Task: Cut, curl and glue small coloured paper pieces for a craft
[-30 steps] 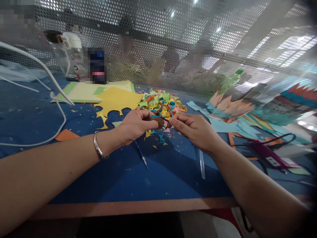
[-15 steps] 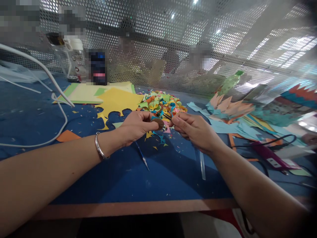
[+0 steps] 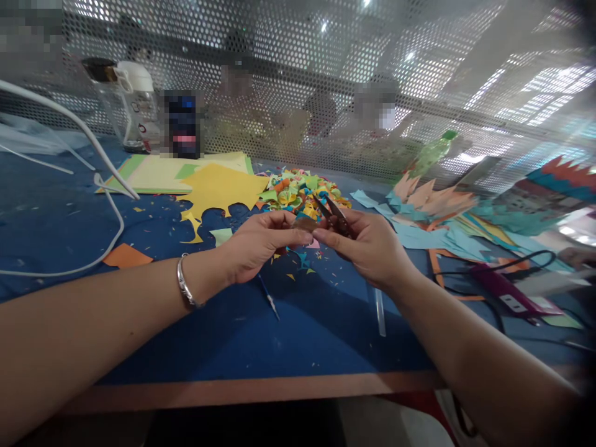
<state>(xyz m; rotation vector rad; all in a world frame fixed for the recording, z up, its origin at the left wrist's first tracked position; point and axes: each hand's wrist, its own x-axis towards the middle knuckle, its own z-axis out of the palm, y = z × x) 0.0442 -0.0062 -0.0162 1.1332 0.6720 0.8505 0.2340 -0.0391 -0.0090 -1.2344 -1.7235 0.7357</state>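
In the head view I am taking a brown round piece (image 3: 305, 225) as the middle of my clock, and it is sitting in the air above the blue table (image 3: 302, 347), between the two hands. At 9 o'clock I am seeing the left hand (image 3: 261, 242) pinching that piece between thumb and fingers, a narrow grip, while a silver bracelet (image 3: 183, 282) is circling its wrist. At 3 o'clock the right hand (image 3: 372, 242) is closing around dark scissors (image 3: 338, 217), whose blades are standing a little apart and pointing toward 11 o'clock. The thumb tips are meeting at the piece's near edge; whether the right thumb is pressing on it, I am unable to tell.

Around them I am making out a heap of coloured paper scraps (image 3: 298, 186) lying at 12 o'clock, a cut-out yellow sheet (image 3: 223, 186) spreading at 10 and overlapping a stack of pale sheets (image 3: 158, 171). An orange paper piece (image 3: 128, 255) is lying near 9, a blue pen (image 3: 269, 299) is pointing its tip nearward at 7, a clear strip (image 3: 380, 313) is resting between 4 and 5, and light blue paper strips (image 3: 428, 239) are lying at 3
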